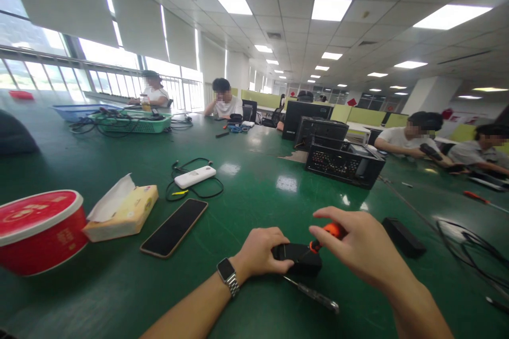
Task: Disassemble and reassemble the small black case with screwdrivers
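Note:
My left hand (264, 251) grips a black box-shaped device (304, 258) from its left end and keeps it on the green table. Above the device, my right hand (358, 238) is around the orange handle of a screwdriver (333, 230); thumb and forefinger are spaced apart on either side, and the other fingers are hidden. The screwdriver leans, its lower end at the device's top; its tip cannot be seen. A second screwdriver (314, 294) with a clear handle lies just in front of the device. To the right rests a similar black block (404, 237).
On the left are a phone (175, 228), a tissue pack (127, 213) and a red tub (42, 233). A white power bank (195, 176) with a cable lies beyond. Farther back stand a green basket (131, 123) and a black computer case (344, 164). Several people sit around the table.

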The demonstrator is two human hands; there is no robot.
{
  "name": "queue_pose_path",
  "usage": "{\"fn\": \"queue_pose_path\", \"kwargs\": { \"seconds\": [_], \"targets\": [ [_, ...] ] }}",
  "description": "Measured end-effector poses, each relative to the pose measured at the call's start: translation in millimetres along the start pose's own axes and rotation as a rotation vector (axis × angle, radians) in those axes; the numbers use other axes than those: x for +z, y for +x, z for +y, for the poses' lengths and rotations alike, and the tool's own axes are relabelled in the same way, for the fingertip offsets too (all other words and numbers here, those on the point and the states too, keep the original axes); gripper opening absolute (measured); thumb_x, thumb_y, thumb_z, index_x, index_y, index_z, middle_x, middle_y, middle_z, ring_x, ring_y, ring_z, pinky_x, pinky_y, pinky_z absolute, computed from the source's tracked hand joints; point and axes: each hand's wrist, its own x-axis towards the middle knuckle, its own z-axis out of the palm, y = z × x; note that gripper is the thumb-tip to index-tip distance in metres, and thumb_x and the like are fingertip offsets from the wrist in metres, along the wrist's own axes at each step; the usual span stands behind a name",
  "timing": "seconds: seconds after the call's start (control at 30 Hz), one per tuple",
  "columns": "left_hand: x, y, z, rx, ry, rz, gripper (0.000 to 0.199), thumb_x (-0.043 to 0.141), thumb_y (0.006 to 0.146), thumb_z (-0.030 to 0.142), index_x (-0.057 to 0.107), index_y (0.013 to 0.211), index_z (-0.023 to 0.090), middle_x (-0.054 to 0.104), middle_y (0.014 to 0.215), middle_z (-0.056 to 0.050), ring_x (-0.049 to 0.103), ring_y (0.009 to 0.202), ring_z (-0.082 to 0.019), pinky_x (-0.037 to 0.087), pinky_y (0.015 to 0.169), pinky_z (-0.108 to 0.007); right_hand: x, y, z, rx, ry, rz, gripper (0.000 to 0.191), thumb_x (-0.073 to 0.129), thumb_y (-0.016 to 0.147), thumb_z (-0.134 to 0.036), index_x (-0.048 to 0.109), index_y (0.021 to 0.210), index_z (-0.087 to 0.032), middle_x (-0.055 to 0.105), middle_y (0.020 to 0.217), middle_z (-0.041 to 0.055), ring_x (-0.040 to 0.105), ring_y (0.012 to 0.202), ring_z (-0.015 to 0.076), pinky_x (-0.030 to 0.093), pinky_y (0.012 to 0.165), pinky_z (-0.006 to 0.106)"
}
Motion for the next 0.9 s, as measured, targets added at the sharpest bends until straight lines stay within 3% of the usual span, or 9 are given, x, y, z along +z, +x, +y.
{"fn": "queue_pose_path", "kwargs": {
  "seconds": [0.13,0.3,0.4,0.53,0.63,0.77,0.9],
  "targets": [
    [0.3,-0.5,-0.4,-0.004,-0.001,-0.001,0.032,0.075,0.068,0.034,0.074,0.097,0.02,0.07,0.087,-0.003,0.065,0.077,-0.018,0.049,0.068,-0.023,0.7,-0.8,0.1,-0.022,0.044,0.022,0.031,0.054,0.084,-0.032,0.065,0.112,-0.027,0.071,0.099,0.0018,0.065,0.076,0.0179,0.048,0.067,0.029],
    [-1.6,0.6,1.5,-0.01,-0.005,-0.01,0.034,0.076,0.067,0.034,0.074,0.098,0.019,0.07,0.087,-0.003,0.065,0.077,-0.018,0.049,0.067,-0.023,-0.1,-1.5,-0.7,0.021,-0.018,-0.001,0.027,0.055,0.083,-0.04,0.068,0.103,-0.027,0.069,0.074,0.0006,0.064,0.069,0.02,0.043,0.058,0.029],
    [-2.2,1.3,2.6,-0.01,-0.012,-0.003,0.033,0.075,0.067,0.033,0.074,0.098,0.019,0.07,0.087,-0.003,0.065,0.078,-0.018,0.049,0.068,-0.023,-0.3,-0.8,-1.5,-0.015,0.013,0.025,0.03,0.053,0.084,-0.035,0.065,0.11,-0.025,0.071,0.089,0.0027,0.064,0.071,0.0182,0.045,0.062,0.028],
    [-1.5,1.4,2.1,-0.003,0.003,-0.006,0.035,0.075,0.068,0.034,0.074,0.099,0.019,0.07,0.086,-0.003,0.065,0.077,-0.018,0.048,0.068,-0.023,0.7,-0.3,-2.3,0.013,0.014,-0.01,0.028,0.055,0.084,-0.041,0.067,0.104,-0.026,0.071,0.084,0.0019,0.065,0.073,0.0198,0.046,0.063,0.029],
    [-1.3,1.3,1.5,-0.004,0.005,-0.01,0.033,0.074,0.068,0.034,0.074,0.098,0.019,0.07,0.087,-0.003,0.065,0.077,-0.018,0.048,0.068,-0.023,1.0,-0.3,-2.1,-0.005,0.039,0.02,0.03,0.054,0.085,-0.037,0.065,0.111,-0.026,0.071,0.098,0.0024,0.066,0.079,0.0192,0.047,0.068,0.03],
    [-2.8,1.1,2.1,-0.002,-0.002,-0.015,0.033,0.075,0.068,0.033,0.074,0.098,0.019,0.07,0.086,-0.002,0.065,0.077,-0.017,0.048,0.067,-0.022,0.6,0.0,-2.0,0.025,0.007,-0.027,0.028,0.056,0.084,-0.044,0.068,0.103,-0.027,0.072,0.085,0.001,0.067,0.077,0.0215,0.047,0.065,0.031],
    [-2.6,0.5,2.3,-0.002,-0.004,-0.017,0.03,0.074,0.068,0.033,0.074,0.095,0.02,0.069,0.086,-0.002,0.065,0.078,-0.017,0.048,0.068,-0.022,0.8,0.2,-1.7,0.004,0.03,0.02,0.029,0.054,0.084,-0.036,0.066,0.108,-0.028,0.072,0.104,0.0015,0.067,0.089,0.0215,0.049,0.072,0.031]
  ]
}}
